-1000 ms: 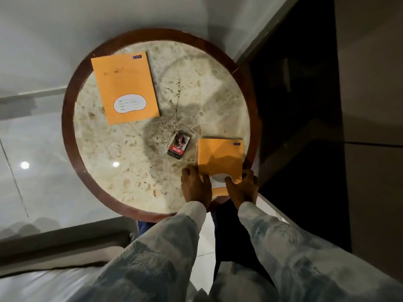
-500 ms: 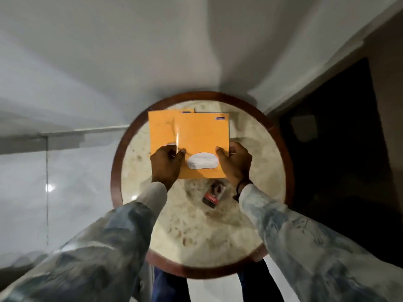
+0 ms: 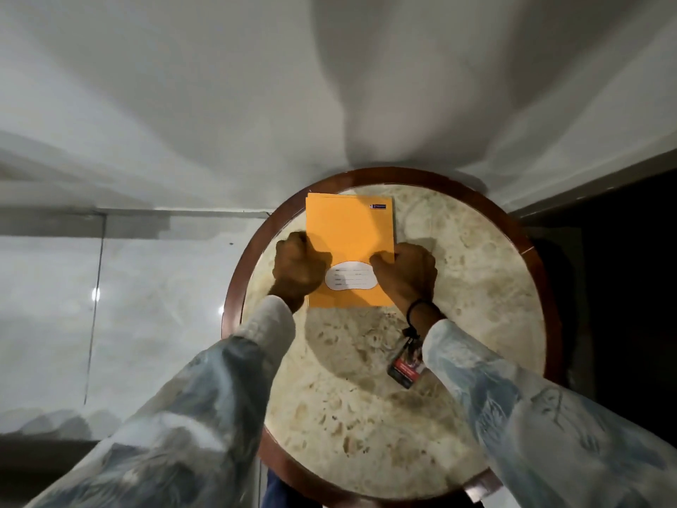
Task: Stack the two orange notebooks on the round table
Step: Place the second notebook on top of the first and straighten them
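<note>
An orange notebook (image 3: 350, 234) with a white label lies on top of the other orange notebook (image 3: 310, 195), of which only a thin strip shows along the top and left edges. The stack rests at the far left of the round marble table (image 3: 458, 273) with its dark wooden rim. My left hand (image 3: 298, 267) grips the stack's left edge. My right hand (image 3: 404, 273) holds the right edge, thumb on the cover.
A small red and black card packet (image 3: 404, 364) lies on the table just below my right wrist. A white wall stands behind the table, glossy pale floor lies to the left, and a dark surface borders the right side.
I carried the second notebook from the near right edge across the table and set it onto the first; the two now line up almost exactly. My view moved closer.
</note>
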The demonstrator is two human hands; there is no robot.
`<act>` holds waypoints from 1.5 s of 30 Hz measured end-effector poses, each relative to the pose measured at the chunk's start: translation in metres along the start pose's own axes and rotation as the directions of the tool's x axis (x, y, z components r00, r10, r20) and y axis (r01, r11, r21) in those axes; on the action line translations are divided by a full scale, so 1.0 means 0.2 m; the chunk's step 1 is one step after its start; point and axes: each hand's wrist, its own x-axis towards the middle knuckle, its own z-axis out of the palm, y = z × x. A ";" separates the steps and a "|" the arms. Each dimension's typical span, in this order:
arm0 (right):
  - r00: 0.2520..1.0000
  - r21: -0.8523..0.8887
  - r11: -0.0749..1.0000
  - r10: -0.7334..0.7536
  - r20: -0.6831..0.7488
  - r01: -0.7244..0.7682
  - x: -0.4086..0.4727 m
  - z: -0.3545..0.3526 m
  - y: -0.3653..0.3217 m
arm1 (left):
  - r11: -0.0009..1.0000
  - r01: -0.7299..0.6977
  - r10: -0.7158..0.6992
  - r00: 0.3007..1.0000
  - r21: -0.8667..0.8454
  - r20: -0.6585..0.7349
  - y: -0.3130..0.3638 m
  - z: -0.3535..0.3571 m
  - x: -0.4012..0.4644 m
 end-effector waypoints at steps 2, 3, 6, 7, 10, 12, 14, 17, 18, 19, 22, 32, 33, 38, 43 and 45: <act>0.999 0.116 0.993 0.004 0.041 -0.008 0.05 -0.04 -0.01 | 0.992 -0.077 0.085 0.993 -0.096 0.086 -0.01 -0.05 0.00; 0.997 0.203 0.979 0.000 0.079 -0.016 0.07 -0.06 -0.02 | 0.983 -0.148 0.159 0.982 -0.108 0.105 -0.02 -0.06 -0.01; 0.991 0.413 0.910 -0.091 0.098 0.043 0.06 -0.13 -0.08 | 0.898 -0.441 0.440 0.896 0.004 0.067 -0.02 -0.07 -0.03; 0.987 0.426 0.893 -0.163 0.011 0.143 0.03 -0.15 -0.10 | 0.851 -0.522 0.521 0.853 0.054 0.032 -0.02 -0.07 -0.04; 0.892 0.378 0.813 -0.362 -0.269 0.444 -0.06 -0.18 -0.13 | 0.742 -0.645 0.671 0.716 0.185 -0.193 -0.03 -0.05 -0.10; 0.834 0.320 0.780 -0.440 -0.332 0.538 -0.12 -0.18 -0.10 | 0.730 -0.641 0.683 0.665 0.239 -0.303 -0.05 -0.03 -0.16; 0.867 0.292 0.822 -0.418 -0.272 0.489 -0.16 -0.16 -0.05 | 0.732 -0.596 0.676 0.698 0.330 -0.239 -0.09 0.02 -0.20; 0.901 0.275 0.863 -0.371 -0.223 0.423 -0.18 -0.15 0.02 | 0.766 -0.556 0.618 0.775 0.323 -0.132 -0.12 0.03 -0.20; 0.901 0.281 0.860 -0.376 -0.218 0.427 -0.17 -0.16 0.02 | 0.774 -0.564 0.613 0.781 0.286 -0.119 -0.11 0.02 -0.19; 0.906 0.273 0.868 -0.369 -0.206 0.415 -0.15 -0.18 0.01 | 0.780 -0.571 0.609 0.786 0.256 -0.104 -0.10 0.01 -0.17; 0.952 0.194 0.937 -0.263 -0.156 0.291 -0.06 -0.19 0.00 | 0.840 -0.514 0.528 0.848 0.176 -0.047 -0.09 -0.01 -0.12; 0.997 -0.019 0.998 -0.062 -0.051 0.061 0.08 -0.07 -0.02 | 0.913 -0.268 0.306 0.948 0.309 -0.082 -0.08 0.10 -0.05; 0.993 -0.011 0.997 -0.079 -0.085 0.078 0.06 -0.08 -0.01 | 0.869 -0.280 0.343 0.935 0.407 -0.088 -0.08 0.11 -0.07; 0.975 -0.005 1.000 0.015 -0.223 -0.016 -0.27 -0.16 0.25 | 0.719 -0.388 0.544 0.831 0.577 -0.119 0.01 0.20 -0.16; 0.955 0.012 0.965 0.260 -0.141 -0.261 -0.58 -0.13 0.50 | 0.555 -0.486 0.538 0.829 0.675 0.154 0.00 0.36 -0.08; 0.949 0.061 0.956 0.293 -0.116 -0.287 -0.63 -0.09 0.51 | 0.531 -0.478 0.536 0.829 0.700 0.160 -0.05 0.40 -0.06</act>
